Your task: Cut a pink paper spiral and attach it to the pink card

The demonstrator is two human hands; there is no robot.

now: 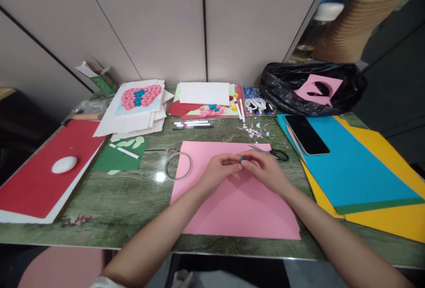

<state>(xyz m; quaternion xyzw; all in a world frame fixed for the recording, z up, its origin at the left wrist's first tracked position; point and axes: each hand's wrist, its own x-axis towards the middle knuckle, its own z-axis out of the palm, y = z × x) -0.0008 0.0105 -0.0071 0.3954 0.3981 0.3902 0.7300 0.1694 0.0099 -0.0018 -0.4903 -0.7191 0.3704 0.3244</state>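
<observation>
My left hand (219, 170) and my right hand (265, 168) meet over a pink paper sheet (239, 204) on the green marble-patterned table (126, 199). Together their fingertips pinch a tiny blue paper roll (242, 160). Both hands have their fingers curled in. Black-handled scissors (278, 154) lie just beyond my right hand. A clear tape ring (178, 165) rests at the sheet's left edge.
A red sheet with a white oval object (64, 164) lies at left. Green paper with a white pen (124, 151), a pink-and-blue rolled-paper heart board (139, 97), markers (192, 124), a phone (306, 134) on blue and yellow sheets, and a black bag (299, 88) surround the work.
</observation>
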